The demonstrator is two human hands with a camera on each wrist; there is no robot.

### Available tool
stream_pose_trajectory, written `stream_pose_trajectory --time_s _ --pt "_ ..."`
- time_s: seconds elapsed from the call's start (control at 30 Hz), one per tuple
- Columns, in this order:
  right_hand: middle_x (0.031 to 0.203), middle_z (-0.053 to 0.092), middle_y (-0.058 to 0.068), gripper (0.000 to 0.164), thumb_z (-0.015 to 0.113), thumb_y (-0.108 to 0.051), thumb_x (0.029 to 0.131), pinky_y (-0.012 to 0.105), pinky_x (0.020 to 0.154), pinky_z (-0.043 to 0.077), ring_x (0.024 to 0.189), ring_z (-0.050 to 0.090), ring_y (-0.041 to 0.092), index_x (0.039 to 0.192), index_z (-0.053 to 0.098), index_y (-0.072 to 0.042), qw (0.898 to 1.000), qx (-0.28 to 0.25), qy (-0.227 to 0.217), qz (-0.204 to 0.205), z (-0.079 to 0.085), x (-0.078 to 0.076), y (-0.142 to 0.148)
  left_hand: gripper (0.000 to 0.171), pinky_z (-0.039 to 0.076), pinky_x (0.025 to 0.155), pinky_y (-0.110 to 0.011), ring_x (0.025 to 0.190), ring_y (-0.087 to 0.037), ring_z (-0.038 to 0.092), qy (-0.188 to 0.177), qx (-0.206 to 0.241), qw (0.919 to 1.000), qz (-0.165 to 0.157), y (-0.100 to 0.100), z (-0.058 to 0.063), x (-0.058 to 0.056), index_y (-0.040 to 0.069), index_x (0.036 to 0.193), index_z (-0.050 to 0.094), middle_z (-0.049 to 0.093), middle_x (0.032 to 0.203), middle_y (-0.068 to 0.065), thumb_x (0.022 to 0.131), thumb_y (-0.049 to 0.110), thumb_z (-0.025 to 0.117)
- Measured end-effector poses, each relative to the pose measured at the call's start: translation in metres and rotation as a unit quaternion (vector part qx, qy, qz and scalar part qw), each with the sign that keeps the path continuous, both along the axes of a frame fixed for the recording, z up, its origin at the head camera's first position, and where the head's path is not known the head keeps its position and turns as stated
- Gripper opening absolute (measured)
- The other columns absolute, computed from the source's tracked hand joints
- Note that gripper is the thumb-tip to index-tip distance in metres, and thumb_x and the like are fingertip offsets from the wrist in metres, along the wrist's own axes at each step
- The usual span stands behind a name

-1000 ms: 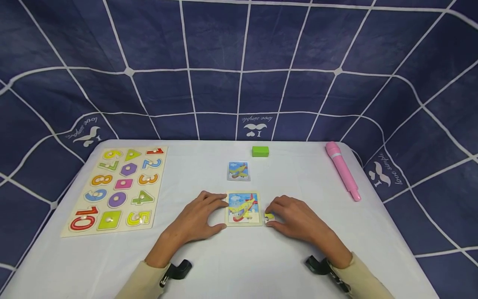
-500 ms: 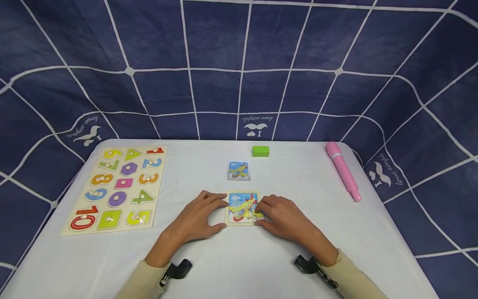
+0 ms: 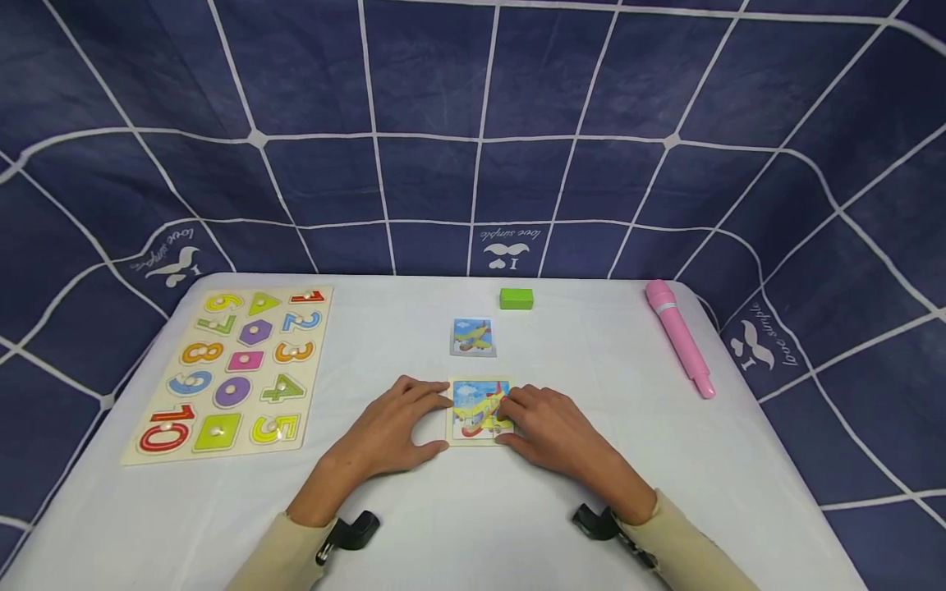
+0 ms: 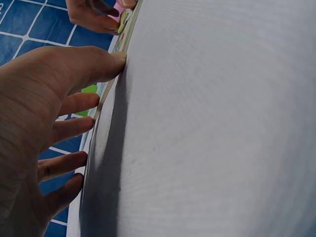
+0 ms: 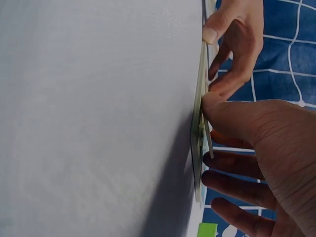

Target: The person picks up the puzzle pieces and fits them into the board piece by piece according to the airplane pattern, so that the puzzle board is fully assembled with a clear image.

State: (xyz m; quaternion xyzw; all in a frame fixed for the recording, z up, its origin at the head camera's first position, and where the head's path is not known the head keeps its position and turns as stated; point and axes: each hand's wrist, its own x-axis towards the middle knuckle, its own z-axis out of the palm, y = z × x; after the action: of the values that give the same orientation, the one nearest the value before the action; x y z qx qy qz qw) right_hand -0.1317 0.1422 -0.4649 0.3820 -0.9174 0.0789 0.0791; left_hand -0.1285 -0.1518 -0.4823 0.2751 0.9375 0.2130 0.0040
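Observation:
In the head view a small wooden airplane puzzle board (image 3: 473,442) lies flat before me. My left hand (image 3: 395,428) rests against its left side, fingertips and thumb touching the edge with the fingers extended. Over the board's lower right part, my right hand (image 3: 557,431) pinches a puzzle piece between thumb and fingers, mostly covering it. From the right wrist, this thin piece (image 5: 209,140) appears tilted over the board, one end raised. A bit of its yellow print (image 4: 122,22) shows in the left wrist view.
Beyond the board lies a small airplane picture card (image 3: 473,337). A green block (image 3: 516,299) sits behind it. At left is a number-and-shape puzzle board (image 3: 306,394); at right, a pink microphone-like toy (image 3: 678,336). A dark blue gridded cloth (image 3: 429,180) hangs behind the table.
My right hand has moved left with the puzzle piece, from beside the board to over its lower right part. My left hand stays in place.

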Motion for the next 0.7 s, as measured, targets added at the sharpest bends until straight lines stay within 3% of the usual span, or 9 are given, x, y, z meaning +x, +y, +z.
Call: stream_pose_trajectory --time_s 0.3,0.7 --pt "0.108 0.072 -0.003 0.029 0.089 -0.041 0.089 0.037 0.087 0.06 0.101 0.068 0.015 0.108 0.079 -0.02 1.0 0.007 -0.012 -0.005 -0.001 -0.001 -0.001 0.06 0.05 0.111 -0.043 0.132 -0.018 0.053 0.002 0.004 1.0 -0.001 0.0 0.0 -0.001 0.022 0.139 0.072 0.059 0.157 0.003 0.086 0.043 0.09" --pt "0.111 0.072 -0.003 0.017 0.089 -0.023 0.091 0.035 0.085 0.06 0.104 0.068 0.014 0.106 0.082 -0.021 0.998 -0.033 -0.044 0.011 -0.001 -0.003 0.008 0.06 0.051 0.111 -0.044 0.132 -0.018 0.053 0.0 0.009 0.9999 -0.005 0.0 -0.002 -0.002 0.022 0.139 0.072 0.059 0.157 0.003 0.086 0.042 0.09"
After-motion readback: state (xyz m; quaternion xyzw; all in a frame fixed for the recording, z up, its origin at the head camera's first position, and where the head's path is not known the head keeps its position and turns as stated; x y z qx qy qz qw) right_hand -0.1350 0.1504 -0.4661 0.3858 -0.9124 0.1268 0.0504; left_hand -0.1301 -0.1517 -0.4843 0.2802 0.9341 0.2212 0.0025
